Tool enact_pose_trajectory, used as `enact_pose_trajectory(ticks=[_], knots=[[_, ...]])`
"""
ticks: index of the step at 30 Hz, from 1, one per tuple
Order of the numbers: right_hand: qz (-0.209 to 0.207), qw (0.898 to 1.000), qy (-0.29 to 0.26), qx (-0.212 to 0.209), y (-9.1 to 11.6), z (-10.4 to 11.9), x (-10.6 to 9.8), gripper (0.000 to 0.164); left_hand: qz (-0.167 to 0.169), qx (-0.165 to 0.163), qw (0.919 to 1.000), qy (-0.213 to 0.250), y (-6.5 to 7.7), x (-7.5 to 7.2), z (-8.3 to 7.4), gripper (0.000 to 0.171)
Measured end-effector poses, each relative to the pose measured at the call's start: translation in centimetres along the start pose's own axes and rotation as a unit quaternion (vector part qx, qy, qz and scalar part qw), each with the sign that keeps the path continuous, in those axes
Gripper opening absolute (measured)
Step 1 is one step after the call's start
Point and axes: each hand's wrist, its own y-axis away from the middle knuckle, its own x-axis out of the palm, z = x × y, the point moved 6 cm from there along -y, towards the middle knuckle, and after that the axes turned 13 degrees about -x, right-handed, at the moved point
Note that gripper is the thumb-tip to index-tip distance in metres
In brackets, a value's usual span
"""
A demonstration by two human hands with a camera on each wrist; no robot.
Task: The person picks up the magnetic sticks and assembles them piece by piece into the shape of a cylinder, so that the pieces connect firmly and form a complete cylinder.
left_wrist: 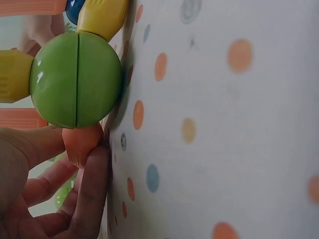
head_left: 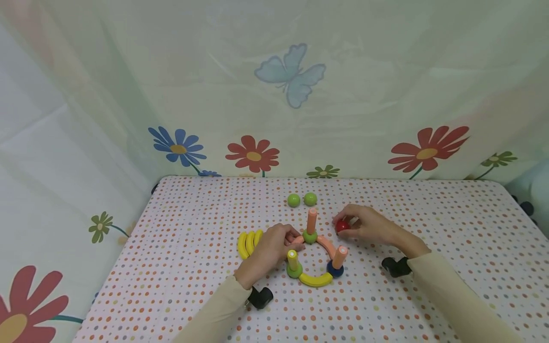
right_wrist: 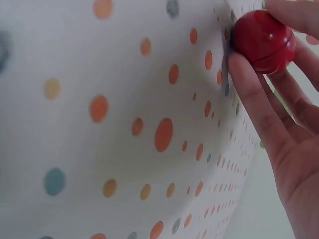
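Red and glossy, the ball (head_left: 342,226) sits pinched between thumb and fingers of the right hand (head_left: 366,225) in the head view. The left hand (head_left: 271,245) hides much of an orange curved piece (head_left: 299,239), its fingers closed around it; just right of them lies a ring (head_left: 316,281) with upright posts (head_left: 311,221). Yellow curved pieces (head_left: 242,245), partly covered, lie left of those fingers, two green balls (head_left: 293,200) beyond. A dotted table (head_left: 171,286) spreads beneath; flowered cloth (head_left: 351,95) hangs behind.

The left wrist view adds a seam down the green connector (left_wrist: 76,79) just above the fingers; whether the orange curved piece is seated there, I cannot tell.

The right wrist view reveals a groove round the ball; the frame crops the uppermost finger.
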Motion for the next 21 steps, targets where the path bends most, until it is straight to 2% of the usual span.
enact_pose_trajectory(ticks=[6, 12, 16, 21], knots=[[0.02, 0.999, -0.03, 0.003, 0.4, 0.5, 0.4, 0.033, 0.004, -0.002, 1.0, 0.006, 0.1, -0.1, -0.1, 0.023], [-0.004, 1.0, 0.005, -0.022, 0.1, 1.3, -0.9, 0.031, 0.005, -0.003, 1.0, 0.001, 0.0, 0.0, -0.1, 0.023], [-0.034, 0.998, 0.026, -0.049, -0.9, 3.4, -2.6, 0.033, 0.005, -0.002, 1.0, 0.0, 0.0, -0.1, -0.2, 0.023], [-0.061, 0.992, 0.043, -0.102, -2.4, 7.3, -4.9, 0.034, 0.006, -0.009, 0.9999, 0.006, -0.1, -0.1, -0.1, 0.022]])
